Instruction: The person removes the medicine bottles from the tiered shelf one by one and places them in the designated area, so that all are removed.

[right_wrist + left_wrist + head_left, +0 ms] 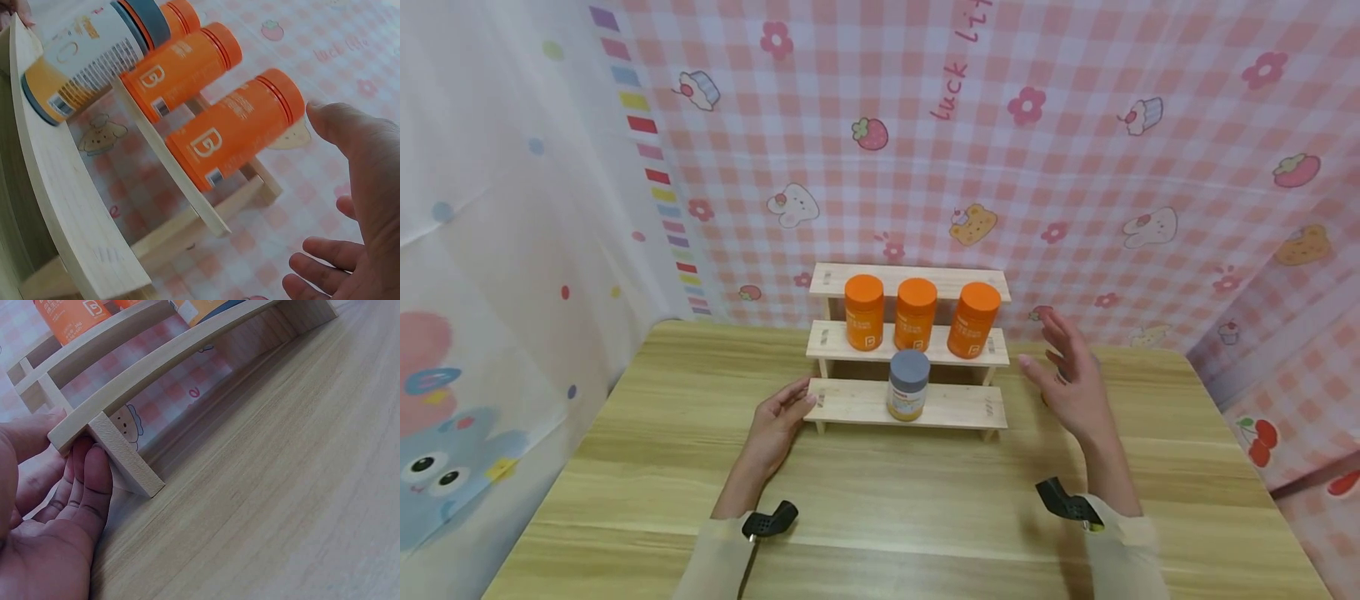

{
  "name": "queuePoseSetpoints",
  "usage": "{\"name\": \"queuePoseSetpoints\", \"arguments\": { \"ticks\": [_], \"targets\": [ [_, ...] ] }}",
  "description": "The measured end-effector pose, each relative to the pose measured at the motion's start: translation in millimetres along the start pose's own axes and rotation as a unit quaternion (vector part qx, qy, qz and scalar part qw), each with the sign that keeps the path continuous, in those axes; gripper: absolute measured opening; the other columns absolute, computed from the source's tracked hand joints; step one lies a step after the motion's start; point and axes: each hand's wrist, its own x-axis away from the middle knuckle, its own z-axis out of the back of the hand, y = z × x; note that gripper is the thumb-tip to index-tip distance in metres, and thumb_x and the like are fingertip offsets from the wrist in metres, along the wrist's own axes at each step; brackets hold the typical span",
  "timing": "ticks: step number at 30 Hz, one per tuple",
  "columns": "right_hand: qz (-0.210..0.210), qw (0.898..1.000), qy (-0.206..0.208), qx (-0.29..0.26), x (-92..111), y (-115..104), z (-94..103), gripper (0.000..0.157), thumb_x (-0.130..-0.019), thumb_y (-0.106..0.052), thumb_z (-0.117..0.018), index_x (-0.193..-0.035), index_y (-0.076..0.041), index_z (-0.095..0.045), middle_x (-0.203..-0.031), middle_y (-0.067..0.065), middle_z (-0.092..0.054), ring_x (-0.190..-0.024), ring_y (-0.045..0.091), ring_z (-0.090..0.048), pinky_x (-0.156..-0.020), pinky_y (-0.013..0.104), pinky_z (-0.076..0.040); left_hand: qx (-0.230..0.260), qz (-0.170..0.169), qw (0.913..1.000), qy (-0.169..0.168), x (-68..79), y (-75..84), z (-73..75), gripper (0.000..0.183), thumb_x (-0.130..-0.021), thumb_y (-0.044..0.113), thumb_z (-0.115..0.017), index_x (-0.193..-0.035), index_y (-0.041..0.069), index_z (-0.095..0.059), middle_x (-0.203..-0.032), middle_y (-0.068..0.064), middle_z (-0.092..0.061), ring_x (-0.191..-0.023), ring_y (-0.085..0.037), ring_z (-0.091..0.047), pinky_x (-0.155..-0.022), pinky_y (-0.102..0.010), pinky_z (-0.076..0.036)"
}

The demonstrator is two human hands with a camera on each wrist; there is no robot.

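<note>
A three-step wooden display rack (951, 406) stands on the table. My left hand (777, 422) grips the left end of its lowest step, thumb on top and fingers curled beneath the board (112, 394). On the middle step stand three orange bottles with orange lids: a left one (864, 312), a central one (915, 315) and a right one (974, 321). A white and yellow bottle (907, 396) with a grey lid stands on the lowest step. My right hand (1075, 387) is held off the rack's right side, fingers extended and thumb apart, near the right orange bottle (234, 128).
The wood-grain table (880, 508) extends in front of the rack and to both sides. Close behind hangs a pink checked cloth (865, 75) with printed figures. A white printed curtain (512, 250) borders the left side. The rack's top step (940, 279) is at the back.
</note>
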Motion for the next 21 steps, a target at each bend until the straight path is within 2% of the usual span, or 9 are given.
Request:
{"name": "queuePoseSetpoints", "arguments": {
  "ticks": [4, 15, 21],
  "targets": [
    [0.012, 1.000, -0.002, -0.008, -2, -4, -5.9, 0.076, -0.097, -0.018, -0.073, -0.161, -0.025, -0.032, -0.164, 0.009, -0.037, -0.149, 0.036, -0.037, -0.120, 0.060, -0.032, 0.001, 0.003, 1.0000, -0.001, -0.3, -0.2, -0.1, 0.052, -0.100, 0.003, -0.062, -0.149, -0.006, -0.047, -0.110, 0.004, -0.059, -0.102, -0.004, -0.059, -0.086, -0.015, -0.052],
    [0.013, 1.000, -0.018, -0.020, -12, -18, -23.3, 0.075, -0.097, -0.018, -0.073, -0.160, -0.021, -0.034, -0.156, 0.017, -0.045, -0.144, 0.036, -0.045, -0.120, 0.059, -0.033, 0.000, -0.001, 1.0000, 0.001, 0.9, 0.1, 1.0, 0.053, -0.100, 0.004, -0.063, -0.149, -0.007, -0.046, -0.111, 0.005, -0.058, -0.105, -0.004, -0.057, -0.087, -0.015, -0.052],
    [0.020, 0.999, -0.026, -0.029, -20, -24, -34.9, 0.074, -0.097, -0.016, -0.072, -0.160, -0.012, -0.034, -0.151, 0.018, -0.051, -0.139, 0.039, -0.049, -0.119, 0.060, -0.035, 0.012, 0.000, 0.9999, -0.002, -0.3, -0.9, 0.6, 0.051, -0.100, 0.001, -0.061, -0.149, -0.006, -0.047, -0.109, 0.004, -0.059, -0.102, -0.004, -0.060, -0.087, -0.016, -0.053]
  ]
}}
